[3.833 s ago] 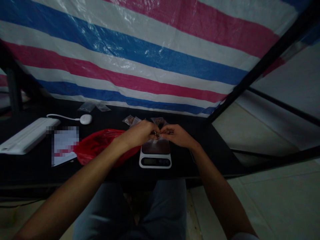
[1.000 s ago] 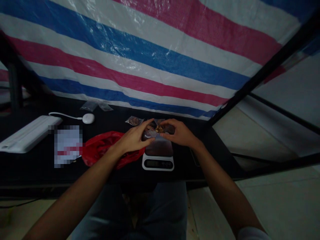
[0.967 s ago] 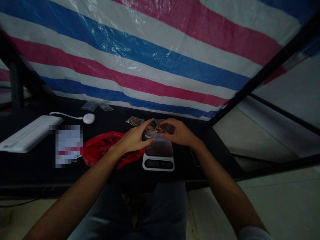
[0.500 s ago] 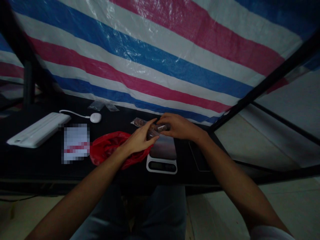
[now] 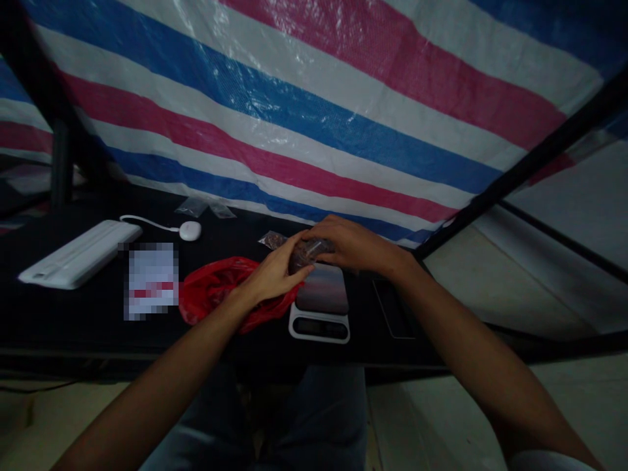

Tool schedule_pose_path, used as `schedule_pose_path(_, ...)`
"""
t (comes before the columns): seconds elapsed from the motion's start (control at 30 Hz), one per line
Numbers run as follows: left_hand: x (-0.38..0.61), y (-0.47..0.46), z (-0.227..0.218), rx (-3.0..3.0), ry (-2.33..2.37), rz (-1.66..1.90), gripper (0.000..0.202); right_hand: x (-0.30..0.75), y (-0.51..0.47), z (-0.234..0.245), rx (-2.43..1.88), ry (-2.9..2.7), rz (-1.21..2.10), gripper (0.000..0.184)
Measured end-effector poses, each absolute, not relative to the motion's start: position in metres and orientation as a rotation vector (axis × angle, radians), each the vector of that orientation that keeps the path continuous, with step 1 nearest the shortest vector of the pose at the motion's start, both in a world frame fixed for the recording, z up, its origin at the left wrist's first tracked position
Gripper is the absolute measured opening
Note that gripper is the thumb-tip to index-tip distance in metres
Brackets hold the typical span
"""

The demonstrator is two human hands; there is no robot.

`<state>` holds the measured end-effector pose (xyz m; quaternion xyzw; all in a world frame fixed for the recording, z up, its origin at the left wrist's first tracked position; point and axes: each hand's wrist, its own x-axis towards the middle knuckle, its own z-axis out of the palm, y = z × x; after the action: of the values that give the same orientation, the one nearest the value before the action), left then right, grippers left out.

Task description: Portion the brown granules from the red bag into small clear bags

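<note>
My left hand (image 5: 272, 273) and my right hand (image 5: 346, 243) meet just behind a small white kitchen scale (image 5: 320, 307) on a black table (image 5: 73, 314). Between them they hold a small clear plastic bag (image 5: 307, 250) with dark brownish pieces inside. Fingers of both hands are curled round the bag, the right hand over its top, the left against its near side. The scale's dark platform is bare. Another small filled bag (image 5: 272, 239) lies on the table right behind my left hand.
A crumpled red plastic bag (image 5: 216, 294) lies left of the scale. Farther left are a blurred paper (image 5: 151, 280), a white keyboard-like slab (image 5: 78, 253), a white puck (image 5: 190, 229) with a cord, and two clear bags (image 5: 201, 208). A striped tarp (image 5: 314, 111) hangs behind; a dark flat object (image 5: 392, 311) lies right of the scale.
The small bag has been lifted off the scale and moved back behind it. My right hand has closed over its top. The view has shifted slightly to the left.
</note>
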<state>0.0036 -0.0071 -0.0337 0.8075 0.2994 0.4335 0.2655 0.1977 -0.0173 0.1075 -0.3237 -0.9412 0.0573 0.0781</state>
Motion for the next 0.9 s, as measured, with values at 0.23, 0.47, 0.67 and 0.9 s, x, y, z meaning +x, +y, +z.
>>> schedule_pose_path(0.23,0.004,-0.007,-0.035,2.188,0.809,1.188,0.071,0.199,-0.021,0.113,-0.994,-2.741,0.211,0.043)
schedule_pose_path(0.47,0.005,-0.004,-0.034,2.123,0.898,1.397,0.065,0.228,-0.035,0.078,-1.189,-2.443,0.416,0.039)
schedule_pose_path(0.67,0.006,-0.006,-0.032,1.985,0.954,1.490,0.076,0.240,-0.049,0.032,-1.307,-2.406,0.791,0.047)
schedule_pose_path(0.9,0.009,-0.009,-0.030,1.923,0.841,1.443,0.080,0.210,-0.039,0.045,-1.155,-2.135,0.685,0.020)
